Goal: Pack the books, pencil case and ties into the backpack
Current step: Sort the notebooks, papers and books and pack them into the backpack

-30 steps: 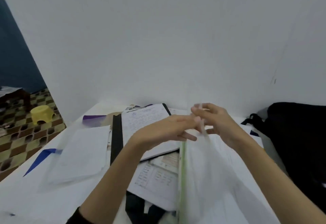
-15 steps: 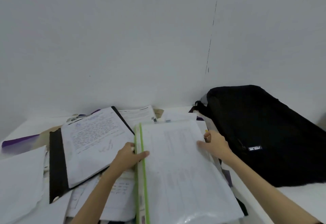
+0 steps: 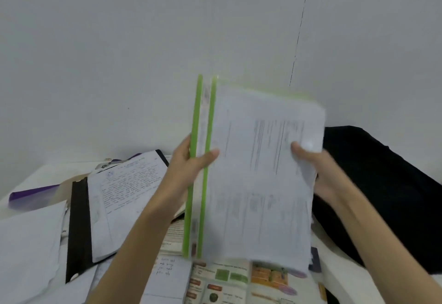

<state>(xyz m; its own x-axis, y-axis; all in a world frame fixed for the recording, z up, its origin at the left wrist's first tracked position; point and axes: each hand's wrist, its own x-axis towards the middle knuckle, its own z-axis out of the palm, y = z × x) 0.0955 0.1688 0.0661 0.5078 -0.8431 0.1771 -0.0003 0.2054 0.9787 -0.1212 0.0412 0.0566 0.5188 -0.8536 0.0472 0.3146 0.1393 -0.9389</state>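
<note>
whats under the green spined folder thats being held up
Below the lifted green-spined folder lies an open colourful printed book and a handwritten sheet. Whatever lies directly behind the folder is covered. The left hand and right hand grip its edges.

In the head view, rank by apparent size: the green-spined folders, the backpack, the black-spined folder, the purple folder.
1. Green-spined folders, though held up nearest the camera
2. Backpack, partly hidden
3. Black-spined folder
4. Purple folder, mostly covered
</note>
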